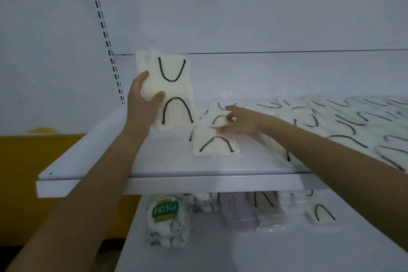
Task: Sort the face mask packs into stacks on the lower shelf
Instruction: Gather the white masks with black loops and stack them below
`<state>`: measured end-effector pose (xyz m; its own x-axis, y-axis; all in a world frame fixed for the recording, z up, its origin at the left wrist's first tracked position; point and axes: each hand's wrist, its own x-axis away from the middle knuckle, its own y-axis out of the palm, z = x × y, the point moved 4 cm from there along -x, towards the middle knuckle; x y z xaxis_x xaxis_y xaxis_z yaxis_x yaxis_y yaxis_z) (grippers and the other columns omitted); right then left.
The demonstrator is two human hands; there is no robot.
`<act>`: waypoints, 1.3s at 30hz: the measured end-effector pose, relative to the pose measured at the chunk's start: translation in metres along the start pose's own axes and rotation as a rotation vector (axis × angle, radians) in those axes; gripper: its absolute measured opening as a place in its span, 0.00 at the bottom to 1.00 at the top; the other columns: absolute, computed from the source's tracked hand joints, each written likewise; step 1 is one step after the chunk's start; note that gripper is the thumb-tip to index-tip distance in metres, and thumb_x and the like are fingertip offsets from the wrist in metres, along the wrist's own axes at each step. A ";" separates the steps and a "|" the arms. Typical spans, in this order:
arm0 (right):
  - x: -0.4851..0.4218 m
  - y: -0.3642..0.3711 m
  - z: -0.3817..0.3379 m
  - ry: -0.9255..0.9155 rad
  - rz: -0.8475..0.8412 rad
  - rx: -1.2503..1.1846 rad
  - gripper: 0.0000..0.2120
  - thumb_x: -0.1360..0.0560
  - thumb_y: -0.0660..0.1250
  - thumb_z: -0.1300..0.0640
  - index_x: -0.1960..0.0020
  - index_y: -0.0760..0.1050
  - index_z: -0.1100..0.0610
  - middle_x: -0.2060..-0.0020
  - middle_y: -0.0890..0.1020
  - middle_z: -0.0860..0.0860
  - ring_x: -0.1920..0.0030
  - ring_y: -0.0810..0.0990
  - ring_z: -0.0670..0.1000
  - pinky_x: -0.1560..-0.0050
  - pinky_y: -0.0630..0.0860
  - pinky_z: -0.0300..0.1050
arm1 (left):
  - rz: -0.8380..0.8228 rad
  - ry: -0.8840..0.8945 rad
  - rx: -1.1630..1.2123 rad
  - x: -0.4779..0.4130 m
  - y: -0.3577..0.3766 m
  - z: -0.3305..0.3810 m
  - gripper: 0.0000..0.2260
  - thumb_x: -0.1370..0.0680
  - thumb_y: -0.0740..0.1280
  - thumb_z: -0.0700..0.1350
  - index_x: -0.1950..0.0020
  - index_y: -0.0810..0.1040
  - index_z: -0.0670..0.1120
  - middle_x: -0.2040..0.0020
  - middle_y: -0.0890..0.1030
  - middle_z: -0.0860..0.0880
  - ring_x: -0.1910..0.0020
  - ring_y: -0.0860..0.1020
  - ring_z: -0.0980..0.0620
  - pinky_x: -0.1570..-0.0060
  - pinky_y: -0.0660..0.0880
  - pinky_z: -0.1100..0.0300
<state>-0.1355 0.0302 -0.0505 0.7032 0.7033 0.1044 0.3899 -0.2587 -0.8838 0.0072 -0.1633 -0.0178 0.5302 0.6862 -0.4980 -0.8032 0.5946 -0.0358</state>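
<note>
My left hand [144,100] grips a bundle of cream mask packs with black ear loops [174,90], held upright above the upper shelf [123,139]. My right hand [238,122] reaches over that shelf and pinches the top edge of another cream pack [215,143] that lies flat. More cream packs [353,123] are spread across the right part of the upper shelf. On the lower shelf [242,247] stand an N95 pack with a green label [169,221], a lilac pack [237,211], a beige stack [266,205] and a cream pack [323,212].
A white back wall with a slotted upright rail [106,35] stands behind the shelves. A yellow surface [33,161] lies to the left of the unit. The front edge of the upper shelf [198,184] overhangs the lower shelf's packs.
</note>
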 end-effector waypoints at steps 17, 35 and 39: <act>-0.045 0.005 -0.046 0.112 0.155 -0.164 0.31 0.27 0.68 0.66 0.28 0.59 0.64 0.32 0.67 0.60 0.33 0.69 0.58 0.38 0.69 0.47 | 0.144 -0.036 -0.014 0.001 -0.084 -0.007 0.24 0.25 0.67 0.36 0.30 0.66 0.47 0.34 0.70 0.50 0.36 0.72 0.49 0.38 0.73 0.50; 0.024 -0.038 -0.058 -0.433 0.360 -1.234 0.29 0.27 0.63 0.74 0.33 0.67 0.51 0.38 0.70 0.56 0.52 0.75 0.50 0.46 0.75 0.41 | 0.109 0.096 -0.137 0.027 -0.048 0.039 0.19 0.22 0.64 0.39 0.31 0.69 0.44 0.33 0.69 0.48 0.38 0.67 0.60 0.38 0.62 0.69; 0.057 -0.023 -0.078 -0.455 0.436 -1.131 0.30 0.28 0.65 0.72 0.31 0.66 0.51 0.40 0.70 0.54 0.54 0.74 0.50 0.45 0.75 0.43 | 0.059 0.046 0.045 0.047 -0.012 0.064 0.16 0.20 0.63 0.48 0.33 0.71 0.48 0.36 0.71 0.53 0.36 0.69 0.58 0.37 0.64 0.68</act>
<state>-0.0579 0.0248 0.0113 0.7219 0.5226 -0.4537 0.6212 -0.7782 0.0921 0.0588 -0.1115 0.0151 0.4683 0.7013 -0.5374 -0.8193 0.5724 0.0331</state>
